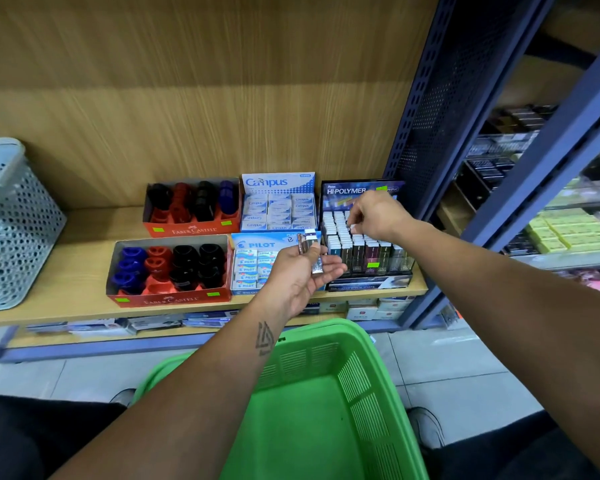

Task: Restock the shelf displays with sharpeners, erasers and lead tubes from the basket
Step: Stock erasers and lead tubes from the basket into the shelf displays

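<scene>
— How far along is the restock?

— Near the end, I'd judge. The green basket (312, 420) shows only a bare bottom in the part in view, and the sharpener boxes (170, 271) and eraser boxes (278, 211) on the shelf (66, 306) look full.

— And the hands?

— The left hand (300, 271) lies palm up just in front of the shelf, fingers loosely curled around a few lead tubes (310, 249). The right hand (374, 216) is over the lead display (364, 244), its fingertips (353, 227) pinched narrow on the top of one tube among the rows.

— What's left?

— Seemingly only the tubes in the left hand, which need slots in that display.
</scene>
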Tool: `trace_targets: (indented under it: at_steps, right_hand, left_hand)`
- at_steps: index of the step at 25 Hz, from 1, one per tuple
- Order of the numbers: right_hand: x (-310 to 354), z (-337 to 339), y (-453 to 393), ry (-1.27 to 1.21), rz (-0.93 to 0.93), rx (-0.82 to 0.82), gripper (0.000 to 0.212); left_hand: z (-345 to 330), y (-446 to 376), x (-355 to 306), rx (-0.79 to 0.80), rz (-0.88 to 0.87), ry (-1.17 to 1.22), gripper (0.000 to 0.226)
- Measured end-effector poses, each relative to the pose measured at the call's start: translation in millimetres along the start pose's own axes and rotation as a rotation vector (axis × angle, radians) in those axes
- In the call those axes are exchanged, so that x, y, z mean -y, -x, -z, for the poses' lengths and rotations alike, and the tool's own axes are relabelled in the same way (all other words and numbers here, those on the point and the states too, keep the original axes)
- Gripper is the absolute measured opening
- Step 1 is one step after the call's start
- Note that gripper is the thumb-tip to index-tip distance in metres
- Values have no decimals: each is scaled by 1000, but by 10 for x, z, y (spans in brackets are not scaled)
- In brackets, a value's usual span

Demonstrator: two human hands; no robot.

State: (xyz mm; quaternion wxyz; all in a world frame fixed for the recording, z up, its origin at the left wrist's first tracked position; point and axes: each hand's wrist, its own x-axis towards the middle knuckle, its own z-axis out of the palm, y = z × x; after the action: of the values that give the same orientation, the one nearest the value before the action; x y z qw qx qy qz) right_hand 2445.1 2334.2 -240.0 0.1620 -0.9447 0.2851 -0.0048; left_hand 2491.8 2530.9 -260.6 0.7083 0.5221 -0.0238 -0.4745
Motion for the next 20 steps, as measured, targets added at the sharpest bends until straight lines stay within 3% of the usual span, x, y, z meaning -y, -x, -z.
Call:
trace_targets:
  at_steps: [5,8,11,14,16,18,20]
  right_hand:
    - [30,84,-74,58,63,62,12]
    - [20,64,-97,86,23,87,25]
    - [71,91,-127,98,1,130,25]
    - [164,210,-56,-263,-52,37,8]
    - [217,281,74,-645,-65,182,21]
    - [223,283,176,-763,-55,377,27]
    - [202,249,214,-805,-62,416,14]
  left_hand:
    - [4,30,-1,7,3,6,19]
    - [7,49,-9,22,13,-16,21]
    - [2,67,0,81,32,-63,24]
    - [-42,62,14,57,35,-102,27]
    - [-83,39,20,9,0,-146,34]
    - [-136,16,34,-31,-31,-214,39]
    - [-186,25,39,-47,-56,-216,39]
